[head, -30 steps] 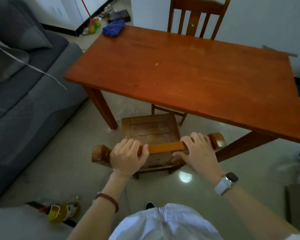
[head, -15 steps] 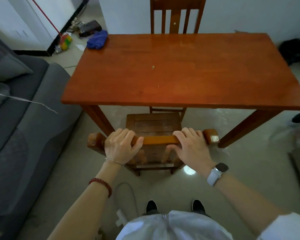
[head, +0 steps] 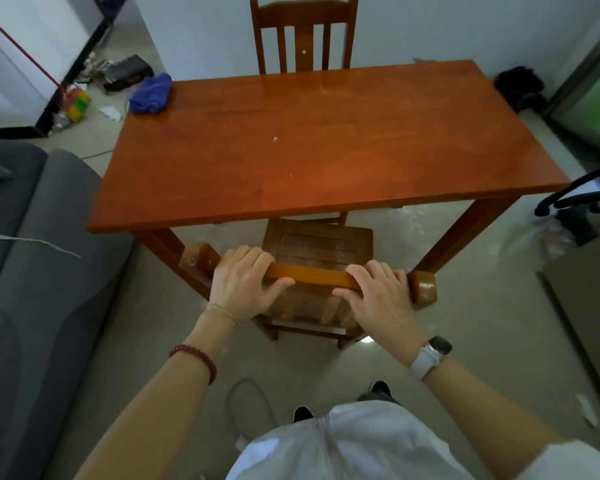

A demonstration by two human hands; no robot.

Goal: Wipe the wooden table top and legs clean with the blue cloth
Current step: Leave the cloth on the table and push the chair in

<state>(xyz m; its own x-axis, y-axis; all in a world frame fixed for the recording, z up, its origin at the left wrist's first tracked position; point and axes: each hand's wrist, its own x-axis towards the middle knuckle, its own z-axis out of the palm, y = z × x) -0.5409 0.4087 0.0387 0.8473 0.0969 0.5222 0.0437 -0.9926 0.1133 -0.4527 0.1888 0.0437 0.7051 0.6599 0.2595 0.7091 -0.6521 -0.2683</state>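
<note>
**Both hands on the chair rail, cloth across the table**

The left hand (head: 245, 284) and right hand (head: 383, 296) each curl over the top rail of the near chair (head: 317, 252), fingers wrapped over the far side and thumbs along the near face. Both are closed on the rail, a bare stretch of it showing between them. The left wrist carries a thin chain, with a red bead bracelet (head: 196, 358) further up the forearm; the right wrist wears a white watch (head: 430, 355).

The chair's seat lies just beyond the hands, its front part tucked under the near edge of the table (head: 326, 161). The blue cloth (head: 151, 94) sits bunched on the table's far left corner, well apart from both hands, with nearly the whole table top between them. A small pale crumb (head: 275, 139) rests near the middle of the top, with a few fainter specks nearer the front edge.

A second chair (head: 303, 32) stands at the table's far side. A grey sofa (head: 32, 254) runs along the table's left, and a broom head (head: 77, 103) lies on the floor beyond the cloth's corner.
</note>
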